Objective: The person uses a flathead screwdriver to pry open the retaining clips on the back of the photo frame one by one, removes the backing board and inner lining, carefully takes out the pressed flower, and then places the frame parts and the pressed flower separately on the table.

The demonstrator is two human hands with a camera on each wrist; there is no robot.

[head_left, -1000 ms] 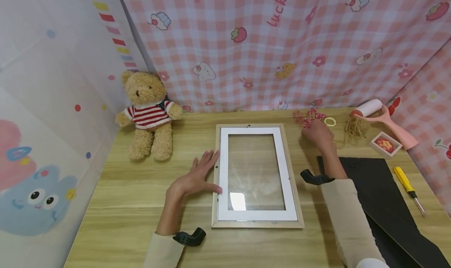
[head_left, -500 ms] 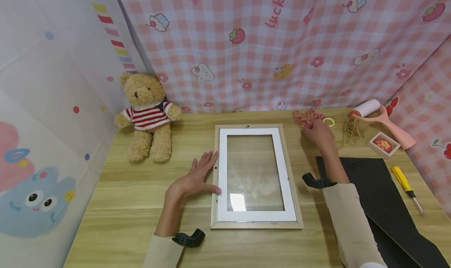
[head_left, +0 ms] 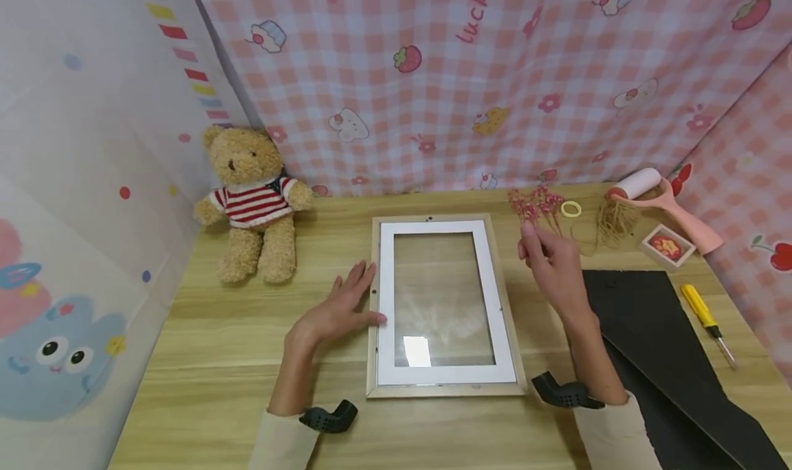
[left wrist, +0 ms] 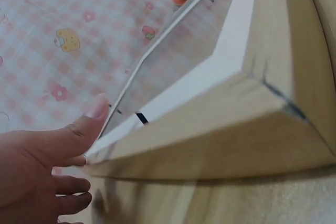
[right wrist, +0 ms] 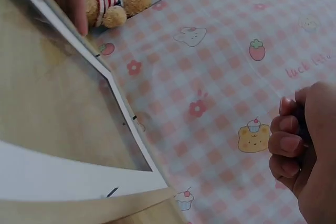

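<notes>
On the table lies a light wooden picture frame with a white mat around clear glass. My left hand rests at its left side with fingers spread; the thumb lies over the frame's edge, also seen in the left wrist view. Beyond the frame's far right corner, my right hand has curled fingers, with thumb and finger pinching at the stems of small pink dried flowers. How many stems it holds I cannot tell. In the right wrist view the curled right hand hides the flowers.
A pale yellow ring, twine, a pink-handled lint roller and a small box stand at the back right. Black boards and a yellow screwdriver lie right. A teddy bear sits at the back left.
My right hand has drawn back toward me and turned, showing its curled fingers and more of the flowers' stems. The left hand stays at the frame; the head view has shifted slightly.
</notes>
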